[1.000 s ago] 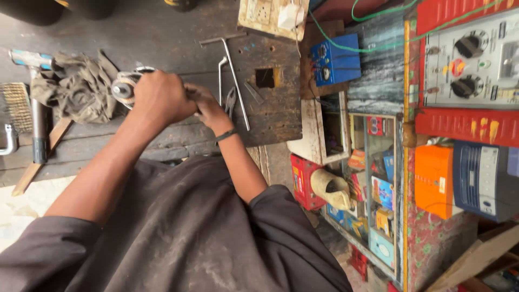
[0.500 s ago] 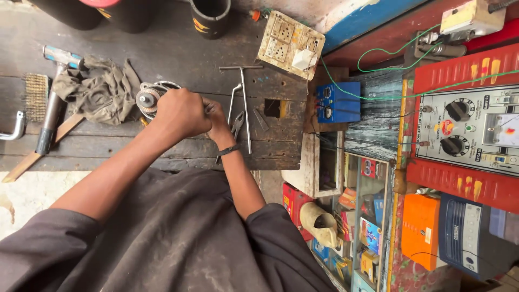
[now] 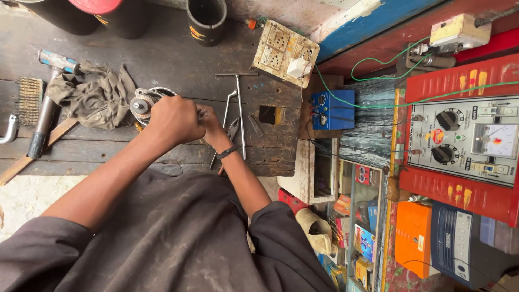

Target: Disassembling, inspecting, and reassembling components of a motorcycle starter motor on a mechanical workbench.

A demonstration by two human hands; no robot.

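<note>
Both arms reach forward from a dark grey shirt over the edge of the dark, worn wooden desk [image 3: 162, 59]. The left hand [image 3: 174, 120] closes its grip over the top of a round grey metal part with a ribbed hub [image 3: 141, 103], which sits on the desk near its front, just left of the middle. The right hand [image 3: 212, 127], a black band at its wrist, presses in against the left one from the right; its fingers are hidden, so what its grip holds cannot be told.

Just right of the hands lie a pair of dark pliers [image 3: 232, 130] and a long grey T-handled metal wrench [image 3: 238, 108], beside a square hole in the desk. Touching the metal part on its left is a crumpled grey-brown rag [image 3: 94, 97], and beyond that a hammer with a black handle [image 3: 46, 116], a wooden stick and a wire brush [image 3: 30, 97].

Farther back stand a black cylindrical pipe section [image 3: 205, 19] and a cream socket board [image 3: 285, 53]. To the right, off the desk, sit a small blue box with green wires [image 3: 332, 111] and a red-cased unit with black dials and a meter [image 3: 465, 135], with cluttered shelves below.
</note>
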